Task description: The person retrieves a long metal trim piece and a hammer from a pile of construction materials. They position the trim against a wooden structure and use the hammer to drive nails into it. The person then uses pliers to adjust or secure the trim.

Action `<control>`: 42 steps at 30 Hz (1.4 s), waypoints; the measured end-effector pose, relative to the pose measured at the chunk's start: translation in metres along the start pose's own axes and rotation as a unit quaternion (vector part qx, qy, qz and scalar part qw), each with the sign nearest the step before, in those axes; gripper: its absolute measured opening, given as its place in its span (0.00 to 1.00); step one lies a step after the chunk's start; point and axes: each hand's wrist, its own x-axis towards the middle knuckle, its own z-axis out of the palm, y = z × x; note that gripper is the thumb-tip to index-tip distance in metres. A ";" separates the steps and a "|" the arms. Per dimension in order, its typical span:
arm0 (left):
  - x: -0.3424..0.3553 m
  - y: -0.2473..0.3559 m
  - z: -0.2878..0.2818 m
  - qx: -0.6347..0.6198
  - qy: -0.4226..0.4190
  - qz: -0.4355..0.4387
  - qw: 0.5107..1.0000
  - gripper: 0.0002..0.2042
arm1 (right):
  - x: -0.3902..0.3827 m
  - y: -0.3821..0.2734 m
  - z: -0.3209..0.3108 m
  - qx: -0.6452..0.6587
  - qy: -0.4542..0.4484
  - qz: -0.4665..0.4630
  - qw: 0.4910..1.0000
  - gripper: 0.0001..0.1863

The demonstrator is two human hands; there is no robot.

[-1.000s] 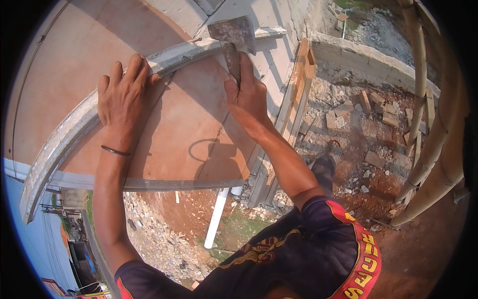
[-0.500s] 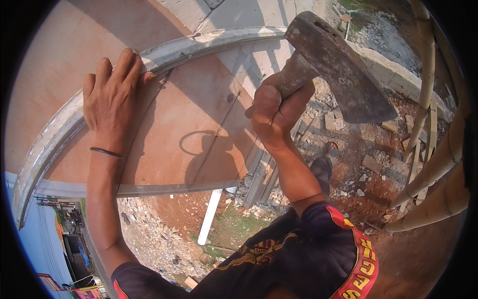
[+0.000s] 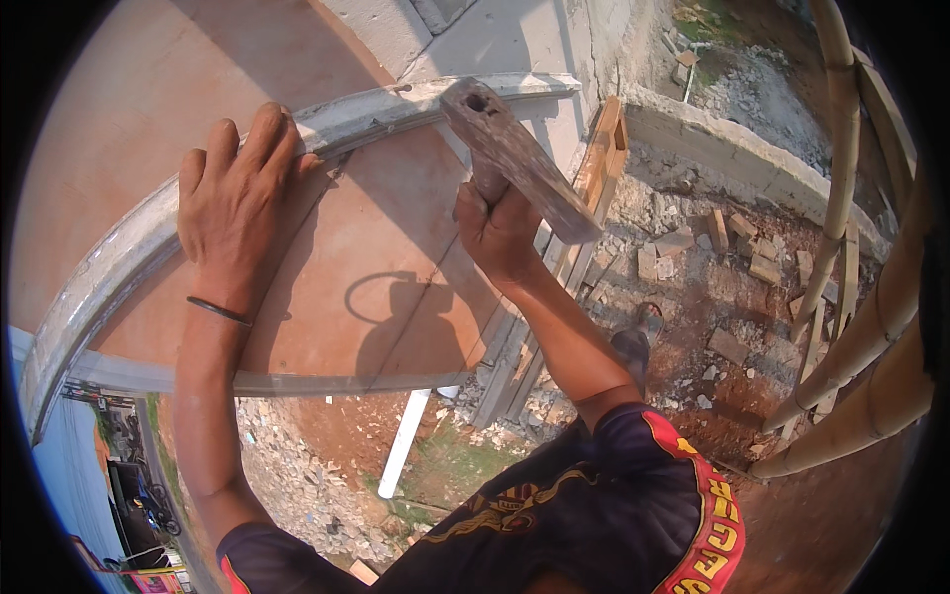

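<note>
A long pale, mortar-smeared bar (image 3: 361, 117) runs over a reddish-brown panel (image 3: 346, 228). My left hand (image 3: 233, 208) grips this bar, fingers over its far side and thumb along the near side. A small nail (image 3: 404, 89) sticks up from it, right of that hand. My right hand (image 3: 500, 233) is closed round the short handle of a hatchet (image 3: 529, 163). Its dark, worn steel head is above the bar's right part, with the flat butt end toward the nail. Most of the handle is hidden in my fist.
Bamboo poles (image 3: 841, 178) stand at the right. Wooden planks (image 3: 602, 148) lie beyond my right forearm, near a low concrete wall (image 3: 732, 139). Broken bricks (image 3: 727, 342) and rubble cover the ground below. A white pipe (image 3: 404, 445) shows under the panel's near edge.
My right hand has swung the hatchet left and down toward the bar and nail, turning its head. My left hand keeps its hold on the bar. The view has shifted slightly.
</note>
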 end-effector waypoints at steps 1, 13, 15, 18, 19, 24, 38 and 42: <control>-0.001 0.000 0.001 0.003 -0.001 0.004 1.000 0.12 | 0.004 0.001 0.002 -0.063 -0.028 0.047 0.997 0.21; 0.001 -0.001 0.002 0.008 0.003 -0.008 1.000 0.14 | 0.014 0.015 0.013 -0.100 0.027 -0.032 0.994 0.21; 0.001 0.000 0.002 0.020 -0.005 -0.011 1.000 0.14 | 0.012 0.020 0.013 -0.031 0.166 -0.199 0.965 0.24; 0.000 0.000 0.003 0.009 0.009 -0.010 1.000 0.14 | 0.011 0.027 0.014 -0.018 0.144 -0.219 0.965 0.21; -0.001 0.000 0.003 0.005 0.005 -0.010 1.000 0.14 | 0.011 0.029 0.014 -0.100 0.080 -0.151 0.980 0.20; 0.000 -0.001 0.003 0.019 0.018 -0.004 1.000 0.13 | 0.014 0.035 0.007 -0.008 0.157 -0.131 0.979 0.21; -0.003 0.000 0.007 0.019 -0.001 -0.008 1.000 0.12 | 0.055 0.053 -0.013 -0.325 -0.061 -0.077 0.941 0.20; -0.003 0.002 0.006 0.031 -0.006 -0.019 0.999 0.12 | 0.061 0.054 -0.015 -0.095 0.083 -0.284 0.950 0.15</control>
